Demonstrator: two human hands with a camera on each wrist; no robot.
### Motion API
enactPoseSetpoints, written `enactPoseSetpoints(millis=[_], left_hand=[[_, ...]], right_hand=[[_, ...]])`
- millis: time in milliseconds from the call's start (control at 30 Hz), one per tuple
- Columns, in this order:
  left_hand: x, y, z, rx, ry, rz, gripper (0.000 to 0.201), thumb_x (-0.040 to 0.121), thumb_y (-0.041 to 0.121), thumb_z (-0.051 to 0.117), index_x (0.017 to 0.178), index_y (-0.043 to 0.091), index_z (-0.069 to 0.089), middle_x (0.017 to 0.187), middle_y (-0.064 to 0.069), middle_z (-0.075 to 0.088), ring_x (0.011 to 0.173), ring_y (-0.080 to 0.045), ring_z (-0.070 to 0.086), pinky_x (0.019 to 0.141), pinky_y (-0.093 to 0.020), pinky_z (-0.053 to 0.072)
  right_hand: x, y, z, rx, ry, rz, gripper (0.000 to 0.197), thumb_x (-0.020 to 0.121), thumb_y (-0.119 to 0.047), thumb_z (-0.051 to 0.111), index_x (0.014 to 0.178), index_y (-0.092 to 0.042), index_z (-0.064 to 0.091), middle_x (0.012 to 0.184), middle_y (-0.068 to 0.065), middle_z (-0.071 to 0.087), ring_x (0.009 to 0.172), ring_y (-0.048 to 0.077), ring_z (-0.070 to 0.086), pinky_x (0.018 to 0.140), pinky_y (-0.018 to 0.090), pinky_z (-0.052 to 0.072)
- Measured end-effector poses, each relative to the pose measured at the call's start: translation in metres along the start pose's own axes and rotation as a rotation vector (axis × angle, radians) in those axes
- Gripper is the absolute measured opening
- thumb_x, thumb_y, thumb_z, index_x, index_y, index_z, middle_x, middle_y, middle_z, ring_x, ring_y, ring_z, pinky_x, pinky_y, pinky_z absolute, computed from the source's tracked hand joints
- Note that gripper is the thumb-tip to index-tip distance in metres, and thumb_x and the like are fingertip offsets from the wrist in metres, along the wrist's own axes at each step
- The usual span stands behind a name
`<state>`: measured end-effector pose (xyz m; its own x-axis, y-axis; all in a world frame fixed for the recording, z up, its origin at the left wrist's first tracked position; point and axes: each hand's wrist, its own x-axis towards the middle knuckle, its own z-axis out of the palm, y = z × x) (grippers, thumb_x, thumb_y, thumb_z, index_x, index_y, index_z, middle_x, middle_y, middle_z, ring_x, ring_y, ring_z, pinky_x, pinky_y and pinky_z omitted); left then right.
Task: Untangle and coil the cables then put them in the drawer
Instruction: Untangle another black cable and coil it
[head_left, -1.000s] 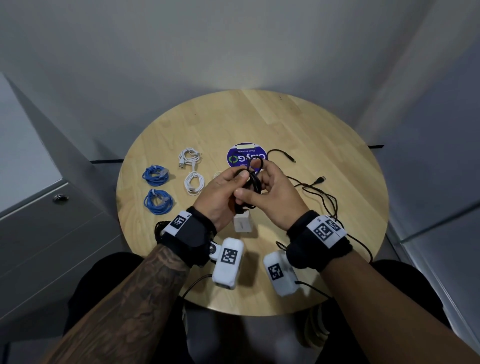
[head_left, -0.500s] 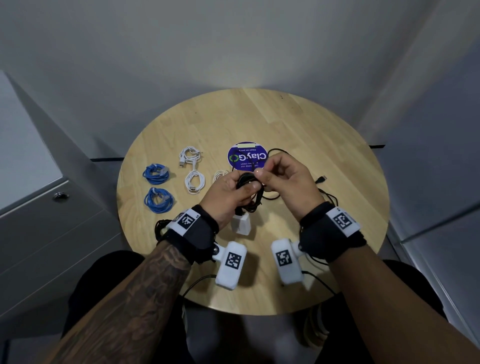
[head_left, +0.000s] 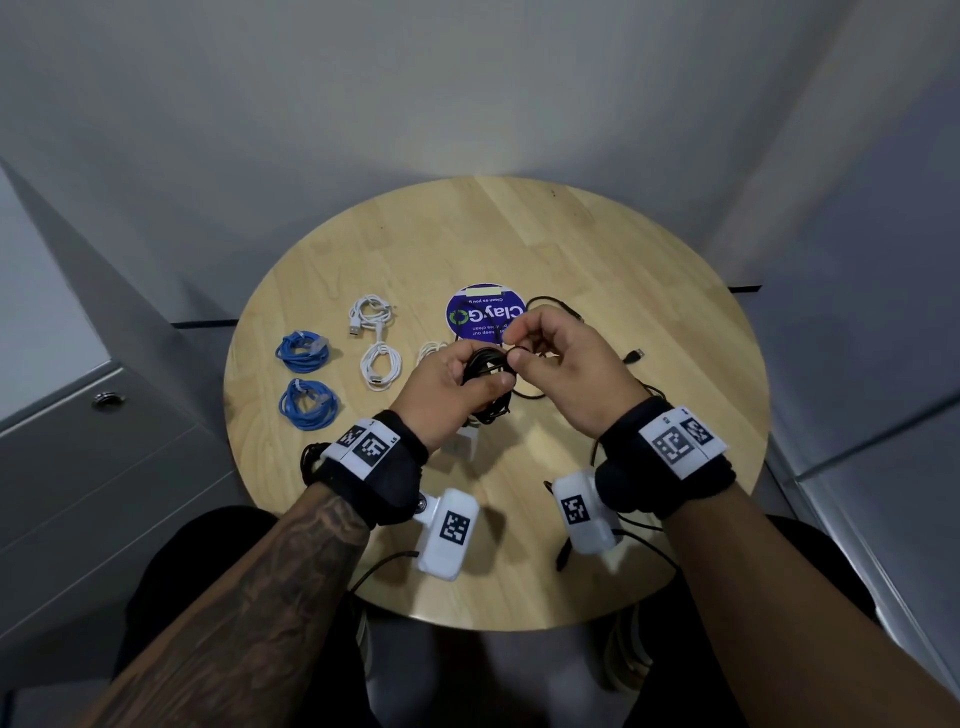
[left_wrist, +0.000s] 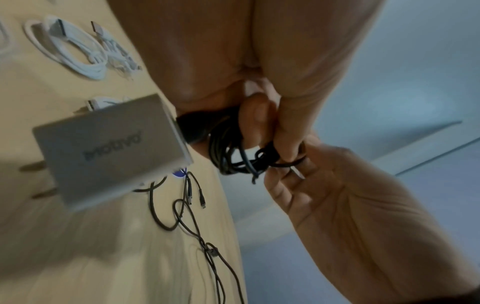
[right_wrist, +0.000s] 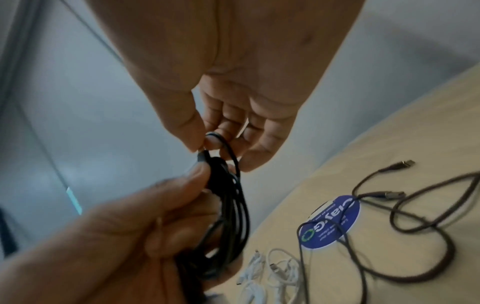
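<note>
My left hand (head_left: 457, 387) grips a coil of black cable (head_left: 485, 374) above the round wooden table (head_left: 597, 270); a white charger block (left_wrist: 109, 150) hangs from the coil. My right hand (head_left: 524, 343) pinches the cable's loose end (right_wrist: 215, 142) at the top of the coil (right_wrist: 231, 209). Two blue coils (head_left: 304, 353) and two white coils (head_left: 382, 364) lie at the left of the table. Loose dark cables (right_wrist: 405, 218) trail on the table at the right. A grey drawer front (head_left: 104, 467) with a round lock stands at the left.
A purple round sticker (head_left: 480, 314) sits mid-table behind my hands. A small tangle of thin white cable (right_wrist: 275, 273) lies near it. Grey walls close in around the table. My knees are under the near edge.
Both hands have lifted the coil slightly and shifted; my right hand has moved from the right side to the coil's top, pulling in the loose end, so less black cable trails.
</note>
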<state>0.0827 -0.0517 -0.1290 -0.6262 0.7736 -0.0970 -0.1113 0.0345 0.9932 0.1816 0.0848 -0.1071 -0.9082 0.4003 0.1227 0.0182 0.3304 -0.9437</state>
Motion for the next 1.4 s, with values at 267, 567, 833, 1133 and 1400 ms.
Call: enactPoseSetpoints(millis=[267, 567, 833, 1133, 1400], left_hand=[[-0.002, 0.004, -0.002, 0.096, 0.066, 0.040, 0.004, 0.091, 0.012, 0.063, 0.095, 0.011, 0.062, 0.063, 0.014, 0.061, 0.056, -0.004, 0.056, 0.053, -0.025, 0.048], [-0.004, 0.009, -0.004, 0.088, 0.080, 0.085, 0.008, 0.089, 0.007, 0.066, 0.093, 0.003, 0.063, 0.070, -0.003, 0.062, 0.057, -0.008, 0.056, 0.052, -0.023, 0.048], [-0.004, 0.009, -0.005, 0.010, 0.089, 0.081, 0.008, 0.090, 0.020, 0.064, 0.083, 0.016, 0.063, 0.051, 0.013, 0.046, 0.043, -0.007, 0.029, 0.043, -0.018, 0.027], [0.003, -0.004, 0.000, -0.345, -0.095, -0.093, 0.024, 0.083, 0.013, 0.059, 0.104, 0.007, 0.052, 0.073, -0.006, 0.045, 0.044, -0.005, 0.026, 0.045, -0.015, 0.026], [0.000, -0.007, 0.002, -0.285, -0.056, -0.057, 0.021, 0.084, 0.012, 0.055, 0.103, 0.003, 0.057, 0.059, 0.004, 0.040, 0.047, -0.004, 0.030, 0.049, -0.015, 0.033]], right_hand=[[-0.002, -0.011, 0.007, -0.554, 0.159, -0.406, 0.008, 0.089, -0.015, 0.066, 0.096, -0.019, 0.068, 0.086, -0.019, 0.051, 0.077, 0.005, 0.052, 0.071, 0.025, 0.045], [-0.005, -0.007, 0.014, -0.375, 0.172, -0.446, 0.026, 0.085, 0.001, 0.065, 0.109, -0.011, 0.070, 0.094, -0.009, 0.059, 0.086, 0.014, 0.060, 0.080, 0.032, 0.053], [-0.006, -0.012, 0.014, 0.226, 0.109, 0.099, 0.026, 0.097, -0.010, 0.059, 0.122, -0.016, 0.067, 0.097, -0.005, 0.067, 0.072, 0.008, 0.059, 0.070, 0.025, 0.050], [0.003, -0.003, -0.002, 0.224, 0.320, 0.130, 0.024, 0.102, -0.014, 0.050, 0.092, -0.013, 0.071, 0.084, 0.000, 0.075, 0.081, 0.012, 0.070, 0.073, 0.029, 0.047], [0.008, -0.004, -0.001, 0.288, 0.440, 0.112, 0.030, 0.103, -0.013, 0.047, 0.085, -0.020, 0.069, 0.078, -0.006, 0.074, 0.076, 0.006, 0.069, 0.070, 0.021, 0.047]])
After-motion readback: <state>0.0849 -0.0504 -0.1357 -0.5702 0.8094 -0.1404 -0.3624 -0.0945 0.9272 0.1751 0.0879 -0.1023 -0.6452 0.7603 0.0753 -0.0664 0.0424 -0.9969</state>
